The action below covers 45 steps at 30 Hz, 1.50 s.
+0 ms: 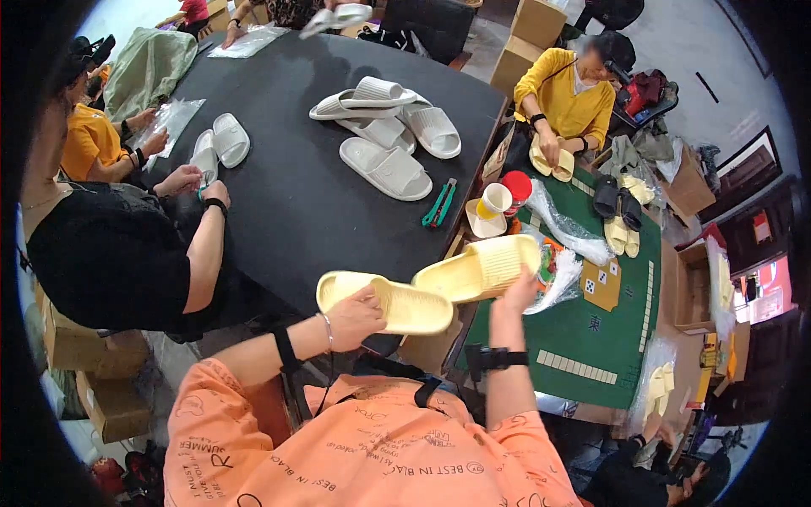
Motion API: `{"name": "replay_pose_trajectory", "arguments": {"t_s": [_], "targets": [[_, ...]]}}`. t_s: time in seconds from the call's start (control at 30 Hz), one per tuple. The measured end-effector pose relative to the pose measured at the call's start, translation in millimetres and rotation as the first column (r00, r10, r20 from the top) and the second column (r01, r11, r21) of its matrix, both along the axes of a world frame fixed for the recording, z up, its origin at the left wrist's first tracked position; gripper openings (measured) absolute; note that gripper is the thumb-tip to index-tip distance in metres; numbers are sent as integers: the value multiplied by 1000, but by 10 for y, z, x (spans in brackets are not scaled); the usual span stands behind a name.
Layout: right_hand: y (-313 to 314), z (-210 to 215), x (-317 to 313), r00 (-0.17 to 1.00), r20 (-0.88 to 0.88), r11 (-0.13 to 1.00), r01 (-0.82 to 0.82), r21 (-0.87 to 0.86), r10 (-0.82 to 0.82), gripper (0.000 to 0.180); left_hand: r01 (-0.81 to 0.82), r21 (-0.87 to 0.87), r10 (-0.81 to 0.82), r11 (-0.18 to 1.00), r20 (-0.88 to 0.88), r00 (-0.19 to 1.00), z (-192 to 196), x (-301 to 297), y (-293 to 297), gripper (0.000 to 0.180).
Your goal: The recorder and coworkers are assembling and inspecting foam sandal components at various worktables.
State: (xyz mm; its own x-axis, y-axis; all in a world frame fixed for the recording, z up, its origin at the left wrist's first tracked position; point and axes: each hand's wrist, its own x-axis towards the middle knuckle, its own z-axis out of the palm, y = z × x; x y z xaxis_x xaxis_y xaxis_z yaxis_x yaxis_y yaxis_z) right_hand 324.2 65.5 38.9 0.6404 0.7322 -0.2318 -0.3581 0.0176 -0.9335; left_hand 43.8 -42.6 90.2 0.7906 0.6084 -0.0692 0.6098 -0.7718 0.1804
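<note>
Yellow shows at mid-frame; I see the left hand [355, 319], its forearm [253, 355] slanting up rightward, clasped on one slipper [414, 309], and the right hand [517, 291], nearly upright, gripping another slipper [481, 266].

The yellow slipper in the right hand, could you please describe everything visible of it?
The slipper is pale yellow and looks like moulded foam or rubber, with a broad ribbed strap and an open heel. The right hand holds it up by the strap end, which points right. Its heel end is beside another yellow slipper; contact is unclear.
</note>
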Motion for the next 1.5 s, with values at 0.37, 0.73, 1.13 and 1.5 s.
{"name": "replay_pose_trajectory", "arguments": {"t_s": [0.37, 0.73, 1.13, 1.5], "targets": [[502, -1192, -212, 656, 267, 704, -608, -366, 706, 25, 497, 439, -91, 749, -674, 733, -460, -329, 684, 25], [90, -843, -827, 641, 572, 819, -565, -101, 512, 26, -944, -111, 946, 311, 130, 296, -1030, 546, 569, 45], [198, -1091, 2951, 589, 779, 838, 297, -458, 218, 26, -972, -40, 894, 233, 401, 198, -759, 741, 249, 54], [-137, -1610, 2658, 884, 251, 754, -154, -639, 394, 61, -393, -194, 433, 899, 255, 865, -1246, 3537, 604, 66]]}}
